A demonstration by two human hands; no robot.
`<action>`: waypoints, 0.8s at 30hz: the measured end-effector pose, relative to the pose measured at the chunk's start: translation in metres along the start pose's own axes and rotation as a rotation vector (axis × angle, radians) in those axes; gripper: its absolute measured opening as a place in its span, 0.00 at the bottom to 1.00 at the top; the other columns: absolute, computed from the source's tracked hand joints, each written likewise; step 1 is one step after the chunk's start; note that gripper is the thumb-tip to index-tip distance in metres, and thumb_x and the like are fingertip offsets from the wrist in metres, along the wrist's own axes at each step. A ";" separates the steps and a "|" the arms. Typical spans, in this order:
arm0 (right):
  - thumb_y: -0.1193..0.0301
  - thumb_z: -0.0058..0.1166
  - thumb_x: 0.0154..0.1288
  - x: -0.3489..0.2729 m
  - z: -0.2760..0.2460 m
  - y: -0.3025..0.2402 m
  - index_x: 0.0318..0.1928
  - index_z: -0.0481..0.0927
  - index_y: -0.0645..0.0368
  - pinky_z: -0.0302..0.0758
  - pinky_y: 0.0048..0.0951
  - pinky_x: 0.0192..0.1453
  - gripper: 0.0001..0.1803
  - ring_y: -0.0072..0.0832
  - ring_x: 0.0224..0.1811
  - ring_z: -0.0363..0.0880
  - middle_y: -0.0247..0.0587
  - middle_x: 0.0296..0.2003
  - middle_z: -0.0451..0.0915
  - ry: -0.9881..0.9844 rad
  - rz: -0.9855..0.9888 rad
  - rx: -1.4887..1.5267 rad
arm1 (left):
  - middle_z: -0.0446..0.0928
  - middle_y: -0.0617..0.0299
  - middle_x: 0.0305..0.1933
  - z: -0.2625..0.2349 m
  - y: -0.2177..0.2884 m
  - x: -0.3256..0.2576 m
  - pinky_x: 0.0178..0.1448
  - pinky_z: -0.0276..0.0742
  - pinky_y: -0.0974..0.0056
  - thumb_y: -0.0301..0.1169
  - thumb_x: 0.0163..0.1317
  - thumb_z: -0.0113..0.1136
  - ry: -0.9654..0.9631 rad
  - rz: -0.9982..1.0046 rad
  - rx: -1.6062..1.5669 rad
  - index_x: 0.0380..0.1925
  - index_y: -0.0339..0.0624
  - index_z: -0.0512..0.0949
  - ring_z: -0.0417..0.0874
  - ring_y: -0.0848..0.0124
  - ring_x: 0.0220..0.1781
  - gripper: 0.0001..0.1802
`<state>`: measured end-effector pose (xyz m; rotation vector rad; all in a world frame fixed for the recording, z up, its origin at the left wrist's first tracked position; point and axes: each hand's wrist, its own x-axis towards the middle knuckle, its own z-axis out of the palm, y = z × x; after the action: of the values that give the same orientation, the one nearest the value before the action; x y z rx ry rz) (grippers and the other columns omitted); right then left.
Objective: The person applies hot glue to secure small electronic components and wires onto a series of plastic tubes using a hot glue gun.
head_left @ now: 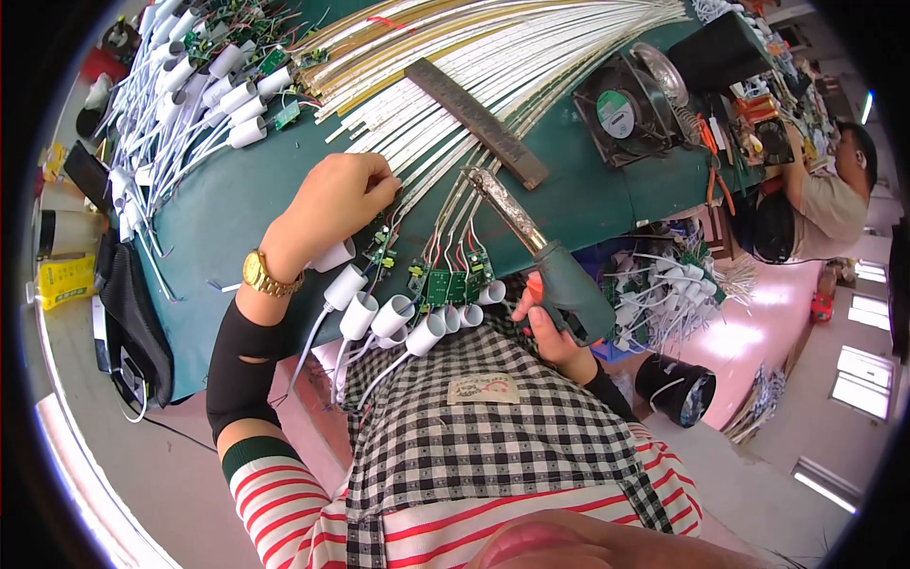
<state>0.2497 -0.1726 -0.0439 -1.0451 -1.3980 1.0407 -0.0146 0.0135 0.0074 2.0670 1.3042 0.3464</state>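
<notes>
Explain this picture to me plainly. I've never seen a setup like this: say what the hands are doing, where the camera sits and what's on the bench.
The single picture comes from a camera worn on a person's head, looking down, so its edges bend. There is no machine, only two bare hands. The left hand, with a gold watch on its wrist, presses on thin wires where long white strips end. The right hand holds a soldering iron by its green handle, tip aimed at small green circuit boards. White plastic caps lie along the green benchtop. Beyond are a dark metal bar and a black fan. Another person works at the right.
</notes>
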 end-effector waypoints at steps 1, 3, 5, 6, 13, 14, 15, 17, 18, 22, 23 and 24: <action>0.82 0.51 0.62 0.000 -0.001 0.002 0.55 0.70 0.70 0.77 0.27 0.37 0.20 0.25 0.30 0.77 0.41 0.32 0.77 0.004 -0.018 -0.005 | 0.80 0.48 0.25 0.001 0.000 -0.002 0.37 0.76 0.53 0.32 0.57 0.59 0.015 0.039 -0.016 0.27 0.37 0.81 0.81 0.50 0.29 0.10; 0.82 0.51 0.62 -0.001 -0.003 0.003 0.55 0.70 0.70 0.77 0.27 0.36 0.20 0.25 0.30 0.77 0.41 0.32 0.77 0.023 -0.023 0.015 | 0.80 0.47 0.26 0.003 0.004 -0.008 0.38 0.76 0.52 0.32 0.58 0.58 0.042 0.042 -0.018 0.28 0.37 0.81 0.81 0.49 0.31 0.10; 0.82 0.51 0.62 -0.002 -0.004 0.004 0.55 0.70 0.70 0.77 0.27 0.36 0.20 0.25 0.29 0.77 0.41 0.32 0.77 0.036 -0.026 0.042 | 0.80 0.46 0.27 0.007 0.007 -0.015 0.39 0.76 0.52 0.32 0.60 0.57 0.070 0.037 -0.018 0.28 0.37 0.80 0.81 0.48 0.32 0.09; 0.81 0.51 0.62 -0.003 -0.003 0.005 0.56 0.70 0.69 0.77 0.27 0.36 0.20 0.25 0.29 0.77 0.41 0.32 0.77 0.060 -0.003 0.052 | 0.78 0.48 0.24 0.011 0.006 -0.018 0.35 0.75 0.55 0.31 0.60 0.57 0.095 0.074 -0.038 0.29 0.35 0.79 0.80 0.53 0.27 0.09; 0.80 0.51 0.64 -0.011 -0.005 0.008 0.59 0.68 0.68 0.77 0.28 0.37 0.22 0.26 0.30 0.76 0.42 0.34 0.76 0.094 0.084 0.069 | 0.79 0.51 0.23 0.039 0.022 -0.025 0.33 0.76 0.58 0.31 0.57 0.59 0.042 0.087 -0.085 0.31 0.39 0.80 0.80 0.56 0.25 0.07; 0.79 0.50 0.65 -0.011 -0.005 0.007 0.60 0.67 0.68 0.76 0.28 0.37 0.23 0.26 0.31 0.76 0.42 0.34 0.76 0.085 0.048 0.033 | 0.80 0.51 0.25 0.041 0.024 -0.027 0.35 0.77 0.51 0.33 0.56 0.57 0.036 0.092 -0.127 0.30 0.43 0.81 0.82 0.51 0.29 0.07; 0.79 0.50 0.65 -0.011 -0.005 0.007 0.60 0.67 0.68 0.76 0.28 0.37 0.23 0.26 0.31 0.76 0.42 0.34 0.76 0.079 0.046 0.042 | 0.80 0.51 0.25 0.036 0.021 -0.027 0.35 0.77 0.51 0.33 0.56 0.57 0.040 0.085 -0.120 0.30 0.43 0.81 0.82 0.51 0.29 0.07; 0.76 0.45 0.68 -0.012 -0.005 0.005 0.60 0.66 0.67 0.76 0.30 0.41 0.21 0.27 0.33 0.76 0.42 0.35 0.76 0.090 0.051 0.013 | 0.80 0.50 0.26 0.020 0.007 -0.016 0.35 0.77 0.58 0.28 0.57 0.59 0.225 0.136 -0.016 0.34 0.39 0.81 0.82 0.55 0.28 0.07; 0.76 0.45 0.67 -0.012 -0.005 0.001 0.60 0.67 0.67 0.76 0.30 0.41 0.21 0.27 0.33 0.76 0.42 0.34 0.77 0.100 0.079 -0.005 | 0.80 0.51 0.30 0.008 -0.010 -0.004 0.37 0.77 0.57 0.28 0.58 0.59 0.433 0.140 0.076 0.34 0.40 0.81 0.82 0.55 0.31 0.06; 0.75 0.45 0.68 -0.016 -0.010 0.002 0.60 0.66 0.67 0.76 0.29 0.40 0.22 0.27 0.33 0.76 0.42 0.34 0.77 0.071 0.067 -0.015 | 0.79 0.55 0.38 -0.045 -0.063 0.018 0.43 0.77 0.54 0.27 0.57 0.60 0.770 0.076 0.401 0.32 0.44 0.81 0.80 0.51 0.41 0.03; 0.75 0.45 0.68 -0.015 -0.010 0.003 0.60 0.66 0.67 0.76 0.29 0.40 0.22 0.27 0.33 0.76 0.42 0.34 0.77 0.074 0.065 -0.011 | 0.79 0.56 0.40 -0.046 -0.071 0.021 0.44 0.76 0.54 0.27 0.57 0.62 0.706 0.121 0.447 0.33 0.44 0.82 0.80 0.53 0.42 0.04; 0.76 0.47 0.66 -0.016 -0.009 0.005 0.61 0.66 0.67 0.76 0.27 0.37 0.22 0.25 0.31 0.75 0.41 0.33 0.76 0.090 0.069 -0.017 | 0.78 0.57 0.41 -0.047 -0.079 0.023 0.45 0.76 0.54 0.27 0.57 0.63 0.637 0.170 0.489 0.34 0.44 0.82 0.80 0.54 0.43 0.05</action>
<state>0.2599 -0.1862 -0.0519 -1.1458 -1.3082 1.0205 -0.0840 0.0744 -0.0122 2.6082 1.7072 0.8926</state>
